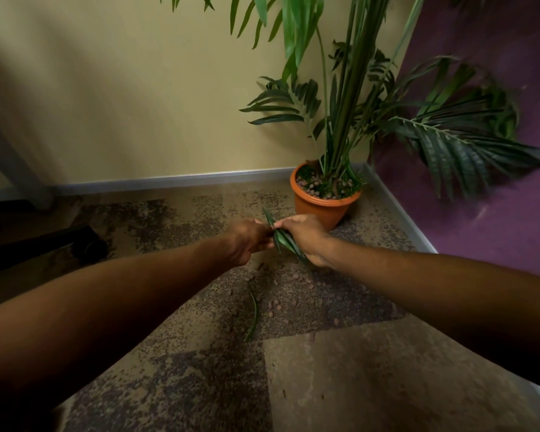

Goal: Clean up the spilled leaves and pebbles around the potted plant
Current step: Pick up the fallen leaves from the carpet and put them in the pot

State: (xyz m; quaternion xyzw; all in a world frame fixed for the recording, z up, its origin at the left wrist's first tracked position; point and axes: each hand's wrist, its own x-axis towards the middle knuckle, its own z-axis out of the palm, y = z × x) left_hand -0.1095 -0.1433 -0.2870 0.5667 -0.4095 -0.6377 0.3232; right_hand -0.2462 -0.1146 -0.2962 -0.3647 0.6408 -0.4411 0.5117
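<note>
An orange pot (320, 208) with a tall palm stands in the corner, brown pebbles on its soil. My right hand (304, 235) grips a bunch of long green leaves (282, 240) just in front of the pot. My left hand (248, 240) meets it from the left, fingertips pinched on the same bunch. One more green leaf (253, 316) lies on the carpet below my hands. Several brown pebbles (273, 304) are scattered on the carpet around that leaf and to its right.
A yellow wall runs behind and a purple wall (480, 194) to the right, both with grey skirting. A dark chair base with a caster (88, 247) sits on the floor at left. Palm fronds hang out low on the right.
</note>
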